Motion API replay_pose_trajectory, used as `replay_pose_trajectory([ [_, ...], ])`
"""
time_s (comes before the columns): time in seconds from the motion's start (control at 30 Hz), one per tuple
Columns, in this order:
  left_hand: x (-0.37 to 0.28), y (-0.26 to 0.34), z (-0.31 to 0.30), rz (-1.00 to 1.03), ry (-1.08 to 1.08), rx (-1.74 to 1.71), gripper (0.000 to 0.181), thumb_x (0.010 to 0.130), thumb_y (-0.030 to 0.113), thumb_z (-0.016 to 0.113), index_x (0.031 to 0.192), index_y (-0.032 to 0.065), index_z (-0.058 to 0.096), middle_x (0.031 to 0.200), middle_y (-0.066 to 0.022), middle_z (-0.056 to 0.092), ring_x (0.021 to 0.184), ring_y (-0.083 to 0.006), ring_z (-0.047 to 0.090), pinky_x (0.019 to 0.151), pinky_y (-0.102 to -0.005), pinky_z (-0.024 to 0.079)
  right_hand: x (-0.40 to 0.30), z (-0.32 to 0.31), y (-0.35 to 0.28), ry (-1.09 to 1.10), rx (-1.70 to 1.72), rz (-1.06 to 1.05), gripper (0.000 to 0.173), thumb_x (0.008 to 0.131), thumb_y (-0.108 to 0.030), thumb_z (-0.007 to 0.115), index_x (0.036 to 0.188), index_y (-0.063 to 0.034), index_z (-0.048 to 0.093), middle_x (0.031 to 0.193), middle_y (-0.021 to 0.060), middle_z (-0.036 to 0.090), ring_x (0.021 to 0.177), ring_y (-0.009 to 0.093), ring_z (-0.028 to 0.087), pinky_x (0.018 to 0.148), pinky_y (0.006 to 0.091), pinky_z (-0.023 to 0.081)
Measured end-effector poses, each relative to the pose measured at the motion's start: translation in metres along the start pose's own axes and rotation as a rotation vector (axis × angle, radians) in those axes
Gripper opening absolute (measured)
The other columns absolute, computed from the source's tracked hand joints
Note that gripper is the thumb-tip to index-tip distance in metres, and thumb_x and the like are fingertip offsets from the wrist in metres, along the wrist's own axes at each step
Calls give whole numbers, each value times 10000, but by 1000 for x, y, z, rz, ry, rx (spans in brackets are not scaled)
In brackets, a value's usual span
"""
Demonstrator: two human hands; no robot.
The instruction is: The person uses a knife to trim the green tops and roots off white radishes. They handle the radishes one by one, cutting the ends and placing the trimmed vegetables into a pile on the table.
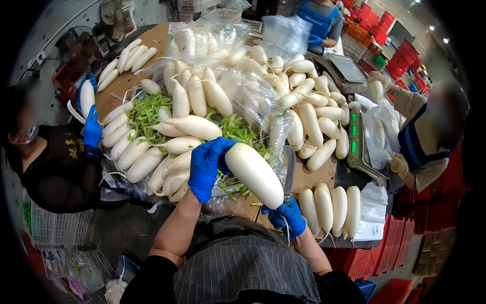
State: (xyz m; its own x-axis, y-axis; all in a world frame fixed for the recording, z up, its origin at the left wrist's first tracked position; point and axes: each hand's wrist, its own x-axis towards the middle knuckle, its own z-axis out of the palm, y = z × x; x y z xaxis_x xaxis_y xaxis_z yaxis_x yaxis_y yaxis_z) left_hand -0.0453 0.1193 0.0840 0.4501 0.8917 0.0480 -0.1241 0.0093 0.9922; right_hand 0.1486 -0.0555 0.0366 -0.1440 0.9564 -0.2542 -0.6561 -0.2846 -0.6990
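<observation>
A large white daikon radish (254, 174) is held in front of me. My left hand (210, 163), in a blue glove, grips its upper end. At the lower end, where a thin root hangs down, my right hand (286, 218), gloved too, holds a knife (289, 167) with its blade pointing up and away from me; the fingers are at the radish tip. Beneath and left of my left hand lie several radishes (178, 146) and cut green leaf stalks (150, 114). To the right of my right hand, several radishes (339, 211) lie side by side.
Radishes (311, 117) and plastic bags (243, 87) are heaped across the table. A co-worker at left holds a radish (87, 95). Another, at right, handles a bag by a scale (357, 144); a third stands at the far side. Red crates (391, 243) stand below right.
</observation>
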Motion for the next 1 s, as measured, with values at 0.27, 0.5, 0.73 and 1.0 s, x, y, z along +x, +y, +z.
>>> replay_pose_trajectory([
  [0.27, -3, -2, 10, -82, 186, -146, 241, 906, 213, 466, 924, 69, 659, 688, -16, 565, 603, -106, 533, 580, -229, 444, -38, -29, 4, 138, 110, 8, 455, 835, -268, 636, 1152, 17, 477, 861, 128, 621, 442, 66, 446, 393, 190, 382],
  [0.5, -5, -43, -22, -196, 304, -143, 298, 918, 293, 470, 958, 60, 652, 682, 12, 553, 600, -86, 484, 562, -218, 385, -149, -68, -34, 909, -262, -263, 323, 849, -142, 575, 1129, 14, 535, 845, 102, 654, 477, 63, 464, 405, 184, 377],
  [0.73, -1, -56, -11, -242, 244, -163, 317, 917, 319, 476, 942, 59, 656, 694, -7, 582, 592, -103, 507, 547, -226, 389, -195, -129, -17, 1253, -367, -508, 418, 839, -166, 640, 1205, 6, 535, 843, 89, 666, 466, 63, 467, 413, 185, 355],
  [1.0, -5, -64, -8, -268, 180, -166, 317, 905, 314, 487, 936, 44, 650, 691, -18, 586, 576, -121, 526, 530, -237, 401, -208, -147, -17, 1310, -523, -420, 338, 828, -63, 637, 1149, 24, 576, 971, 90, 651, 830, 149, 616, 764, 259, 490],
])
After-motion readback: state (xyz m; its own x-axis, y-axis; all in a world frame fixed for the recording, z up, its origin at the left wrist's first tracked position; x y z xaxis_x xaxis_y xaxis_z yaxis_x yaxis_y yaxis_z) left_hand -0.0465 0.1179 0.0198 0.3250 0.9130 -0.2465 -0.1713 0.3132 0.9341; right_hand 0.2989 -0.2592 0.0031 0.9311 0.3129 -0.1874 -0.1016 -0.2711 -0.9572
